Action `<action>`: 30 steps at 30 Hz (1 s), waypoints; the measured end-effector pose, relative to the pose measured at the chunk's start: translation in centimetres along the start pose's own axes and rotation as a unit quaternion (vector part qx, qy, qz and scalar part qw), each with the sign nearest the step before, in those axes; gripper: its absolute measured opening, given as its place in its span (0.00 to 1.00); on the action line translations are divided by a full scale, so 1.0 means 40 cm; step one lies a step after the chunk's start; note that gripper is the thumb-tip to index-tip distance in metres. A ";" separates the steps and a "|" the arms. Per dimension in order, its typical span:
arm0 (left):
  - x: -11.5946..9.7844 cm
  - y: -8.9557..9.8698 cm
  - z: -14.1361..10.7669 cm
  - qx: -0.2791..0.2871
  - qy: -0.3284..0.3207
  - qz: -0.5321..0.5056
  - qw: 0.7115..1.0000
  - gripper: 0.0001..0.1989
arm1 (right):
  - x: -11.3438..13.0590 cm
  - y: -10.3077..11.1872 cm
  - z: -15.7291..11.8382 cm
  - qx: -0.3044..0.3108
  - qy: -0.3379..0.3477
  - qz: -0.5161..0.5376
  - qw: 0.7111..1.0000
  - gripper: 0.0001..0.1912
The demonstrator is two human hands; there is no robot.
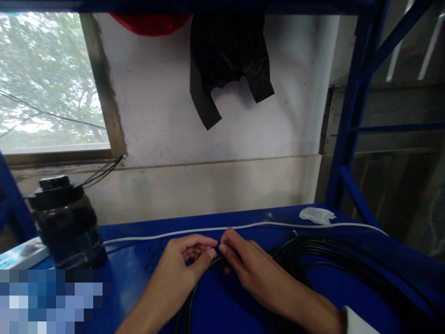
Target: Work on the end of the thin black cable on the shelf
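My left hand (189,260) and my right hand (245,260) meet fingertip to fingertip above the blue shelf top. Thumb and index finger are pinched together on both. A thin black cable (216,262) runs at the fingers of my right hand, and its end seems to be in that pinch. What sits between my left fingertips is too small and dark to make out. Coils of black cable (320,246) lie to the right, partly under my right forearm. More black cable (189,308) hangs down below my left wrist.
A white cord (267,223) crosses the blue shelf (205,221) behind my hands. At left stand a dark water bottle (69,227) and a white power strip (24,254). A crumpled plastic bag (316,215) lies back right. Blue posts (347,120) frame the right side; black cloth (232,55) hangs above.
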State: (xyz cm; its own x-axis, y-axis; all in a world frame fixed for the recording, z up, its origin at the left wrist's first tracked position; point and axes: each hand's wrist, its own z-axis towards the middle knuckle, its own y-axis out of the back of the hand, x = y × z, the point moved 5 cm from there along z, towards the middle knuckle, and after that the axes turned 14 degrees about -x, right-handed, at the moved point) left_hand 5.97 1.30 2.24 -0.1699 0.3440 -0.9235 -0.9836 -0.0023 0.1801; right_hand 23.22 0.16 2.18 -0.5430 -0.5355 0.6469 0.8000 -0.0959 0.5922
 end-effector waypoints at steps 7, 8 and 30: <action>-0.023 0.005 -0.009 0.042 -0.014 -0.016 0.999 0.15 | 0.007 -0.007 -0.004 -0.011 0.011 -0.024 1.000 0.09; -0.024 0.005 -0.010 0.044 -0.012 -0.014 0.999 0.15 | 0.009 -0.006 -0.005 -0.011 0.014 -0.026 1.000 0.09; -0.023 0.008 -0.002 0.010 -0.020 -0.026 0.999 0.20 | 0.028 0.017 -0.014 -0.025 0.002 -0.038 0.999 0.08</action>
State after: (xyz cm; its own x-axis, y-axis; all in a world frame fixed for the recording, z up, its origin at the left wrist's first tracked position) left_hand 5.82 0.90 3.11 -0.1158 0.3798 -0.9178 -0.9896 0.0353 0.1395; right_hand 23.31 -0.97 3.05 -0.6021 -0.5279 0.5990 0.7682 -0.1785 0.6149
